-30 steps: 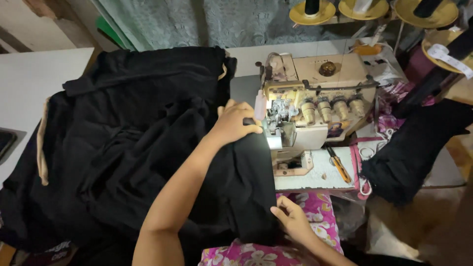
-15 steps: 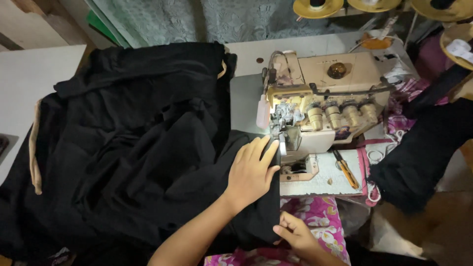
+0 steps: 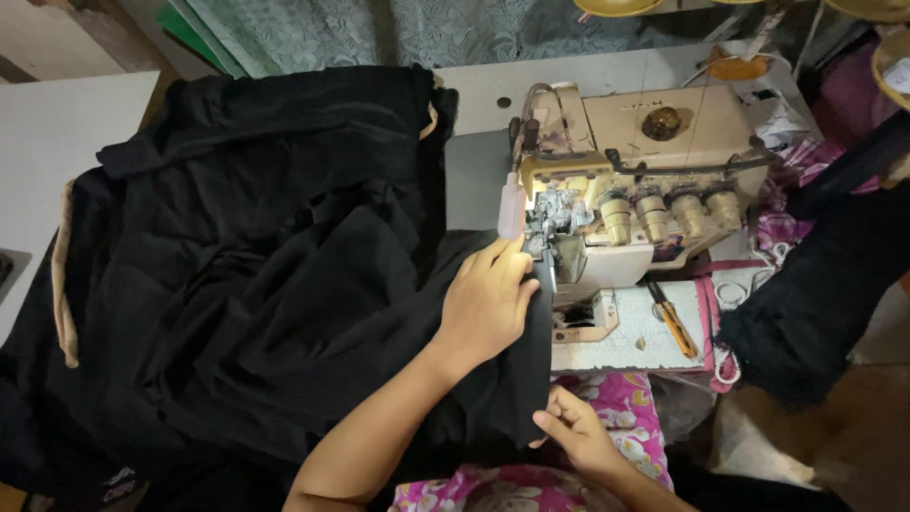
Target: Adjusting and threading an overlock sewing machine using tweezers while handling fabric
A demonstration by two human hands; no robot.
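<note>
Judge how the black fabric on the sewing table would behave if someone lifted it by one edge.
The black fabric would probably droop and slide, since it lies in soft folds. Its bulk likely makes it heavy to drag. The strip between the left hand and right hand hangs limp off the table edge.

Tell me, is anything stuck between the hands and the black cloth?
Nothing visible. The left hand lies flat right on the black cloth beside the sewing machine; the right hand pinches its lower edge.
</note>
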